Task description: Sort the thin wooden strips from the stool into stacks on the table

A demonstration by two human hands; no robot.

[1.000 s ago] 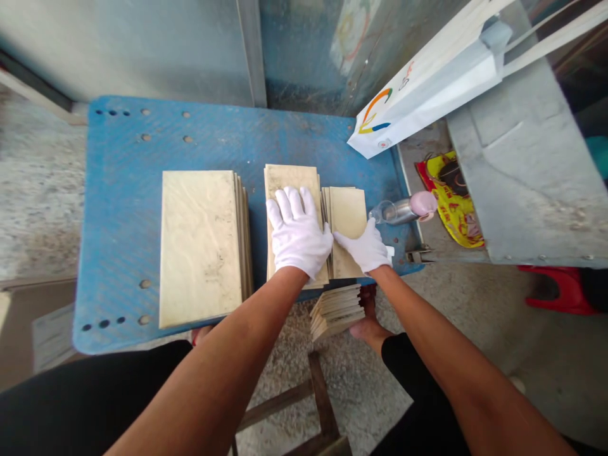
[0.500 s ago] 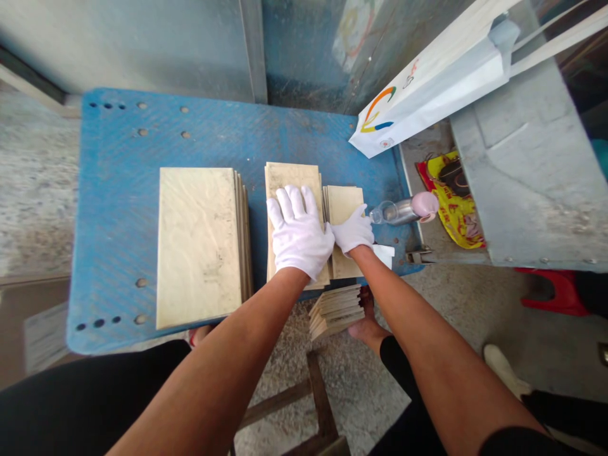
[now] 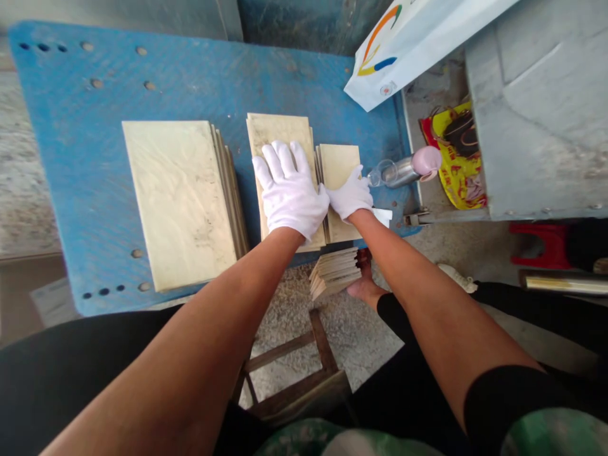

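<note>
My left hand [image 3: 292, 190], in a white glove, lies flat with fingers spread on the middle stack of cream boards [image 3: 278, 128]. To its right my right hand [image 3: 350, 193], also gloved, rests on a smaller stack of similar boards [image 3: 338, 161]. Its thumb points left, close to my left thumb, and its fingers reach toward that stack's right edge, apart from the thumb. A larger stack of cream boards [image 3: 183, 202] stands left of both hands, untouched. Several more boards [image 3: 335, 272] stand in a fanned row below the table's front edge.
All three stacks sit on a blue table [image 3: 190, 82] with holes. Right of them are a pink-lidded bottle [image 3: 411, 168], a clear cup [image 3: 381, 173] and a white bag [image 3: 380, 69]. A wooden stool [image 3: 304, 367] stands below; a red stool [image 3: 541, 244] is farther right.
The view has shifted, so the table and stacks appear higher and nearer. Both gloved hands stay on the same stacks.
</note>
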